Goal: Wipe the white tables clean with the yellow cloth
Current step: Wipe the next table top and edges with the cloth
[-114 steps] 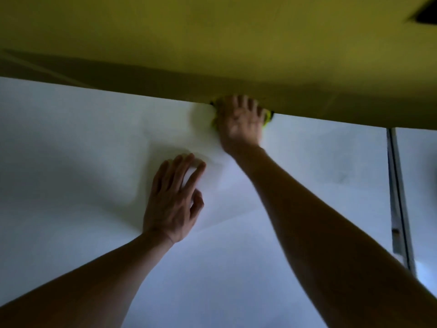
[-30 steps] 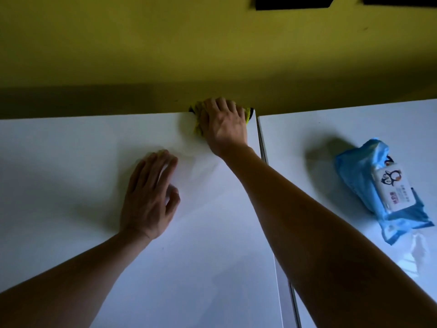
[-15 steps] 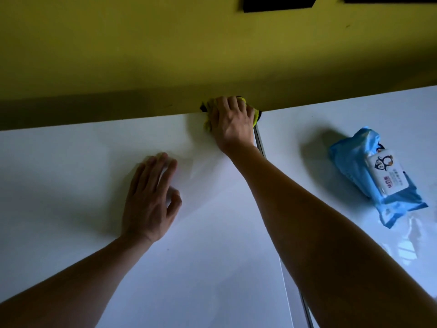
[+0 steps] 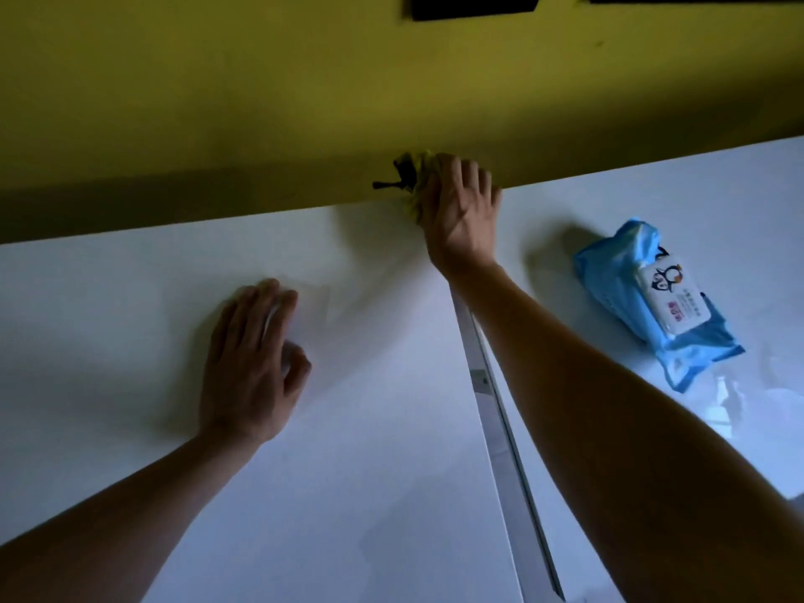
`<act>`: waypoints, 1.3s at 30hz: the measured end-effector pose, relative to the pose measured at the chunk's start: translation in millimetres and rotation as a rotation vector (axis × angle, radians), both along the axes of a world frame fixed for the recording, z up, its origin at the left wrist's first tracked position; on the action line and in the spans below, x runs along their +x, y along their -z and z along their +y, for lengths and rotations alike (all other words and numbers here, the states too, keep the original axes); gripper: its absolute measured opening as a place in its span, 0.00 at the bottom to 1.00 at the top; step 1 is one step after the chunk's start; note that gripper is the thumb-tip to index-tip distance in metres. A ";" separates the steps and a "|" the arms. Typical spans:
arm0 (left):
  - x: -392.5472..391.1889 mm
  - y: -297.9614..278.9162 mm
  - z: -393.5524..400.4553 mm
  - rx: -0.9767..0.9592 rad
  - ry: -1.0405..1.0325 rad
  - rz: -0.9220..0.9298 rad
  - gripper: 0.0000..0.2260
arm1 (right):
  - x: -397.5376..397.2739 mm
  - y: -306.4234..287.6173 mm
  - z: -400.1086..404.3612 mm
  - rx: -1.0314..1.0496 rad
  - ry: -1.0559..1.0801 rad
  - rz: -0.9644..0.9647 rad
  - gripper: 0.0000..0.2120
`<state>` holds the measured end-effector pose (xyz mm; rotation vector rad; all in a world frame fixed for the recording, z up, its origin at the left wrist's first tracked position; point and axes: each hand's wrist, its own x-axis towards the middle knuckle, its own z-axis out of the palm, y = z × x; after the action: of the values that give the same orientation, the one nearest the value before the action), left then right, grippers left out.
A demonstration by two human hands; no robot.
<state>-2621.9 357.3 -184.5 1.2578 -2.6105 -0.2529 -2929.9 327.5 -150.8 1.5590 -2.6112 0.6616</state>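
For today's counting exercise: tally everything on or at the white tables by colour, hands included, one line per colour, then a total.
White: 2, left table and right table
Yellow: 1, cloth
Blue: 1, wipes pack
Hands: 2, left hand and right hand
Total: 6

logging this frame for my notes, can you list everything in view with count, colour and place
tables: two, white, side by side against the wall, a narrow gap between them
cloth: one, yellow, bunched at the far edge by the gap, under the right hand
wipes pack: one, blue with a white label, lying on the right table
wall: one, yellow, behind the tables
dark panels: two, black, top of the wall
left hand: resting flat on the left table
right hand: gripping the cloth at the wall
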 end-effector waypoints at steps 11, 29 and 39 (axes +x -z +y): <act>-16.7 -7.5 25.1 -0.037 -0.093 -0.041 0.26 | -26.1 19.5 111.5 0.240 -0.046 -0.039 0.26; -151.0 6.5 183.8 0.061 0.099 -0.162 0.27 | -83.5 32.1 89.1 0.192 -0.134 -0.211 0.30; -152.0 4.5 181.0 0.016 0.091 -0.140 0.27 | -73.0 30.5 152.9 0.153 -0.276 -0.287 0.28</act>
<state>-2773.9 538.3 -189.0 1.2042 -2.7943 -0.2091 -3003.0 480.4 -181.3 2.0374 -2.7249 0.7699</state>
